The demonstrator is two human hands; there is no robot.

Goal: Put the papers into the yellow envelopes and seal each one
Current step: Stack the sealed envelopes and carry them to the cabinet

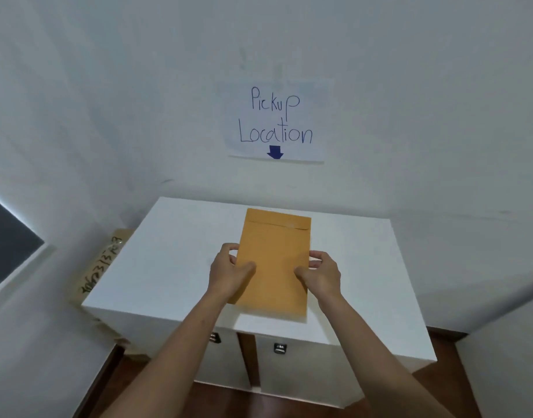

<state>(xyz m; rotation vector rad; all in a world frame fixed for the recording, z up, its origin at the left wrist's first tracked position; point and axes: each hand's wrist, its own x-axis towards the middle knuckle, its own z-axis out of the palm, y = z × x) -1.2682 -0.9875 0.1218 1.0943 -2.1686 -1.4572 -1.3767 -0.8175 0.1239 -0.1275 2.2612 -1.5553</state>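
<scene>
The yellow envelope (276,260) lay lengthwise over the middle of the white desk (174,254), flap folded down at its far end. The left hand (229,271) gripped its left edge, fingers (230,248) curled under, thumb on top. The right hand (321,271) gripped the right edge likewise.

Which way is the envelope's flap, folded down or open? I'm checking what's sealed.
Folded down: the yellow envelope's flap lies flat against its far end. Whether it's glued, cannot tell.
</scene>
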